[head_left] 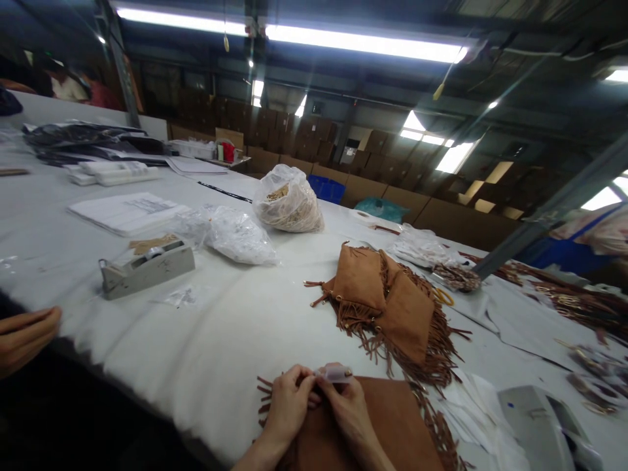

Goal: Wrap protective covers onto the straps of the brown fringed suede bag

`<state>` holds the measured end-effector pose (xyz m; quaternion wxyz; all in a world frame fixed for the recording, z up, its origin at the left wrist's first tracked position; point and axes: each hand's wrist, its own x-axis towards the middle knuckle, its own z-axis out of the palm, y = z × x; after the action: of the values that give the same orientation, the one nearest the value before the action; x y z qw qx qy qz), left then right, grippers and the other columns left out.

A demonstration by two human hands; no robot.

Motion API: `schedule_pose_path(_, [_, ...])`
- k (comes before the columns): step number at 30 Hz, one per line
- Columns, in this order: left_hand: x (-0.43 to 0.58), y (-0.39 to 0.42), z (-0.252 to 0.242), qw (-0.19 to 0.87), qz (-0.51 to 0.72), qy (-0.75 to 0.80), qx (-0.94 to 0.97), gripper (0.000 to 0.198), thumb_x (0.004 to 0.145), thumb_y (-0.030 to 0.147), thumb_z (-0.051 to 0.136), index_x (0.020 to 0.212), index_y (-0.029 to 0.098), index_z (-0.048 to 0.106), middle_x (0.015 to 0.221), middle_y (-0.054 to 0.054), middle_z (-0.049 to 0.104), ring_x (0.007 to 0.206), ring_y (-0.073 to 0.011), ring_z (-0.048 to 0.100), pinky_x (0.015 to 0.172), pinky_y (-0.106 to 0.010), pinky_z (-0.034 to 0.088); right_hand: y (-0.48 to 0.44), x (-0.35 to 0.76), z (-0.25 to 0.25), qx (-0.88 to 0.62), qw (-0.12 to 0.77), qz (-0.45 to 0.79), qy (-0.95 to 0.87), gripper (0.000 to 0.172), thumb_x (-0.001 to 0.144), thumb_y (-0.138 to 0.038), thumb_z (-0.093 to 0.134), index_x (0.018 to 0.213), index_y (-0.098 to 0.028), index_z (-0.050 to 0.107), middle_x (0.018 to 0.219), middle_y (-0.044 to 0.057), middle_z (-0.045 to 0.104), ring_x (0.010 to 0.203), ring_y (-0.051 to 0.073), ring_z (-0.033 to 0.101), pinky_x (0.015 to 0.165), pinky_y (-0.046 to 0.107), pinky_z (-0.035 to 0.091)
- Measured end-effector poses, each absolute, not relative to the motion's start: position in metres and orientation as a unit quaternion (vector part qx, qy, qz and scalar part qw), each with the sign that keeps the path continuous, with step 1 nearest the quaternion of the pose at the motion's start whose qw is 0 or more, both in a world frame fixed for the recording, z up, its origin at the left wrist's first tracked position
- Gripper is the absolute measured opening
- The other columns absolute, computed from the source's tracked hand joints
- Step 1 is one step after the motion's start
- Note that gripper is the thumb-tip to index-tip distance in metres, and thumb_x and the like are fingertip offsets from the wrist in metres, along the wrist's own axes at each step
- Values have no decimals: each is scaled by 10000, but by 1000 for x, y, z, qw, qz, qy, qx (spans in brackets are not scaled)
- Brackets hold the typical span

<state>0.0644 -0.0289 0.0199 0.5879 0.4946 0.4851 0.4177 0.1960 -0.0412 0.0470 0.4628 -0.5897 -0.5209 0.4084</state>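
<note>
A brown suede-like bag with fringe [387, 418] lies at the table's near edge, under both my hands. My left hand [289, 404] is closed in a pinch above it, its fingertips meeting those of the other hand; what they grip is hidden. My right hand [349, 409] is closed on a small whitish translucent wrapped piece [337, 373], which has a small dark or gold spot at its right end. Just beyond lies a pile of similar brown fringed bags [360, 278] with gold-coloured rings.
A grey tape dispenser [152, 268] stands left, another dispenser [544, 428] right. Clear plastic bags [240, 235] and a filled translucent sack [289, 203] sit farther back. Another person's hand [27, 337] shows at the left edge. A slanted metal post [549, 206] rises at right.
</note>
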Motion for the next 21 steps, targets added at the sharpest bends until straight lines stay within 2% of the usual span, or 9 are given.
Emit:
schedule_pose_path(1, [64,-26,20,611,419,484,466,226,792,343,519,926,162,535,621,-15,652,544,-183,663,510,-277,544,-42,197,46,-582,469,412,-521,293,727,-428,647,805,-146,627,761,54,655,747,203,597,720,302,475])
schedule_pose_path(3, [60,-20,22,659,413,458,431,446,753,328,580,1145,175,429,708,-7,664,521,-165,662,475,-252,532,-43,197,44,-569,475,415,-527,274,739,-418,642,808,-154,621,762,45,641,751,197,587,727,299,470])
schedule_pose_path(5, [55,-15,25,717,374,411,421,641,717,314,628,1277,201,337,819,-28,677,498,-144,656,452,-228,515,-44,197,45,-556,471,422,-540,261,744,-411,640,803,-157,624,765,40,634,751,195,582,728,296,466])
schedule_pose_path(7, [52,-11,27,750,328,381,430,622,685,318,666,1247,175,442,854,-59,689,502,-137,655,454,-218,507,-44,198,46,-542,465,427,-555,253,753,-409,632,774,-157,625,751,37,627,737,191,577,711,291,464])
schedule_pose_path(9, [53,-10,27,744,314,389,443,479,673,339,679,1090,118,600,753,-68,699,503,-142,649,462,-221,504,-44,199,46,-536,463,423,-565,254,764,-409,619,744,-155,619,726,32,614,713,182,568,690,284,461])
schedule_pose_path(12, [59,-14,24,694,352,430,457,332,707,354,638,911,97,689,537,-28,653,454,-145,616,432,-225,478,-44,199,45,-548,467,401,-567,260,754,-414,627,732,-155,609,698,22,603,682,171,562,672,276,460])
schedule_pose_path(14, [63,-18,23,645,381,460,477,276,739,341,593,844,113,708,471,-10,620,421,-151,597,402,-228,452,-44,199,43,-568,461,390,-559,277,736,-427,638,729,-151,612,679,23,610,664,175,567,650,275,462])
schedule_pose_path(17, [65,-24,24,549,411,488,541,218,778,293,542,785,159,714,566,-28,664,442,-157,601,442,-251,470,-42,197,42,-617,445,369,-534,317,712,-449,645,741,-133,637,693,56,657,681,206,596,648,291,471])
schedule_pose_path(21, [63,-31,21,342,398,458,718,287,856,175,399,813,198,682,766,-70,692,703,-200,655,677,-299,515,-37,196,37,-650,444,354,-505,366,669,-471,666,730,-111,651,706,90,688,682,233,615,632,308,481])
